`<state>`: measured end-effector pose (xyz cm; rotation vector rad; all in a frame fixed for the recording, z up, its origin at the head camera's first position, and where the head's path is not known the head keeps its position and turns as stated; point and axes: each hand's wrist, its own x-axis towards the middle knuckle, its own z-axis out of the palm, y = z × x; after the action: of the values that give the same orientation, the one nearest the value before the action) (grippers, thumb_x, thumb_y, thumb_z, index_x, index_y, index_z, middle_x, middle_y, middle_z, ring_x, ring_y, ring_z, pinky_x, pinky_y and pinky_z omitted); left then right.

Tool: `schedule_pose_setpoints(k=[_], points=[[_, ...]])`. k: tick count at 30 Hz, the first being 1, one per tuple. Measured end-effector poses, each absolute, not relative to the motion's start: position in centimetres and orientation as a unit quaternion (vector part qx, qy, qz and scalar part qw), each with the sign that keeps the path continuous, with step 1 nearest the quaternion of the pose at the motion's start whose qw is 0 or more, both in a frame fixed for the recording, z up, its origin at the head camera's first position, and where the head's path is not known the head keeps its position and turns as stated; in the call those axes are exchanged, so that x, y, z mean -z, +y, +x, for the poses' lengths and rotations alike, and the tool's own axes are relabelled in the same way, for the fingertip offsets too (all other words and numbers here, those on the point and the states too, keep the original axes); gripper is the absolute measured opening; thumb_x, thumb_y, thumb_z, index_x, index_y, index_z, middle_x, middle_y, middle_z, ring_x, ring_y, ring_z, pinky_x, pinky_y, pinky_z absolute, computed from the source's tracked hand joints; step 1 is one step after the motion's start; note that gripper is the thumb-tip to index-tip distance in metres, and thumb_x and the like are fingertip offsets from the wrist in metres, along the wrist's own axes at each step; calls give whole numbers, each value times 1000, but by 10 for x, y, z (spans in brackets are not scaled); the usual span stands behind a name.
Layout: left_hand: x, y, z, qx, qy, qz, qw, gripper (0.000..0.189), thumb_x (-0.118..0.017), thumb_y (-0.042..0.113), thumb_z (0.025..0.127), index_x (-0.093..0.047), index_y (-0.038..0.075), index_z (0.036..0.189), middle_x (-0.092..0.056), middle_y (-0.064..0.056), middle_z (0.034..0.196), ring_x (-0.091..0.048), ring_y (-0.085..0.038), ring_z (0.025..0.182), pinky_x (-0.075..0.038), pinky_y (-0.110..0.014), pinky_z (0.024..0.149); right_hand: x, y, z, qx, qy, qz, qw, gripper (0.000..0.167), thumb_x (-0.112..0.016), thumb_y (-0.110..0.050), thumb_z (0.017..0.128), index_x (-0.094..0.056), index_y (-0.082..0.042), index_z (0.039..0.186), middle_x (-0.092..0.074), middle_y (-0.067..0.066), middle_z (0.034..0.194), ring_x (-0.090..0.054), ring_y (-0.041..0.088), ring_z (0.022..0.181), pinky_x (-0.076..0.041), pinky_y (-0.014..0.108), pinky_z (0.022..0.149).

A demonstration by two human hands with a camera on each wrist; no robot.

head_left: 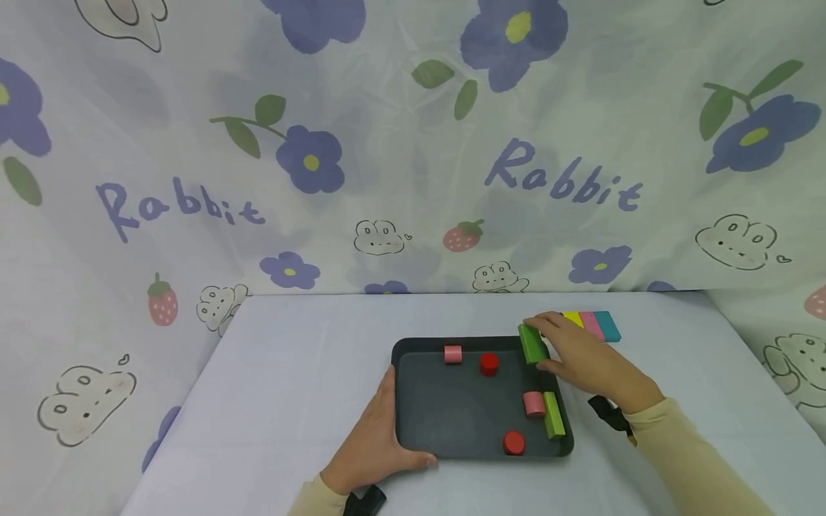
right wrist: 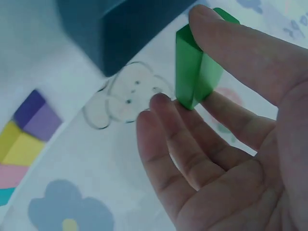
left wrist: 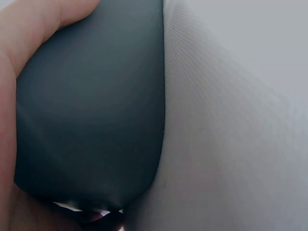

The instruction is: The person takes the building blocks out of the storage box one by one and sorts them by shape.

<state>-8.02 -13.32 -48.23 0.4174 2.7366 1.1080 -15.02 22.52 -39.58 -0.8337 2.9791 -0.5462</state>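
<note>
A dark grey tray (head_left: 464,423) lies on the table, its left edge and front-left corner held by my left hand (head_left: 377,437), with the thumb along the front rim. The left wrist view shows the tray (left wrist: 96,110) filling the space beside that hand. Between thumb and fingers, my right hand (head_left: 590,362) pinches a green block (head_left: 532,344) above the tray's far right corner. In the right wrist view the green block (right wrist: 192,72) stands clear of the palm. A light green block (head_left: 553,416) sits inside the tray by its right wall, next to a pink cylinder (head_left: 534,404).
Inside the tray are a second pink cylinder (head_left: 453,354) and two red cylinders, one red cylinder (head_left: 489,364) near the back and another red cylinder (head_left: 513,442) near the front. Behind my right hand, yellow, pink and teal blocks (head_left: 590,325) stand in a row; a purple block (right wrist: 38,115) joins them.
</note>
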Motion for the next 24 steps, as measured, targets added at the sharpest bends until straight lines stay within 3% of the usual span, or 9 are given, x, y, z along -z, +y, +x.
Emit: schedule_pose_setpoints(k=[15,24], points=[[479,-133,-79,-371,915,136,86,151,-87,67,62,8,4,160,0,-10,168,-11,-27,153,-24,-52,118,408,268,-166,167,957,-236,-12,69,-81,-10,85,-46,4,143,-48,25,139,-58,39,115,-49,57,95],[478,-132,-78,-366,917,134,87,150,-86,67,62,7,4,161,-2,-11,168,-12,-28,153,-24,-52,118,416,291,-175,159,951,-261,-46,68,-84,-4,80,-49,9,138,-51,28,133,-57,43,116,-48,58,95]])
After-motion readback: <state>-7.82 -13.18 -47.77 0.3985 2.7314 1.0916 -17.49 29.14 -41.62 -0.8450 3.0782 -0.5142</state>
